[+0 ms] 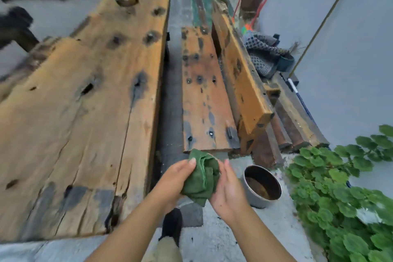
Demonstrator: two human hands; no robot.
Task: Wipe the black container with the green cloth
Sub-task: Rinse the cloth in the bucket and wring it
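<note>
Your left hand (177,176) and right hand (228,189) together grasp the bunched green cloth (203,176), held in the air near the middle of the scene. The black container (262,186), a round vessel with a dark interior, stands on the floor just right of your right hand, apart from the cloth. The wooden table (80,117) lies to the left, leafy plants (344,198) to the right.

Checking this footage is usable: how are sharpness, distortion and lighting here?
Head view: wide-angle bending toward the edges; far top smeared and blurred; soft, even daylight without hard shadows; the crumpled green cloth and round metal container with dark interior read clearly.
</note>
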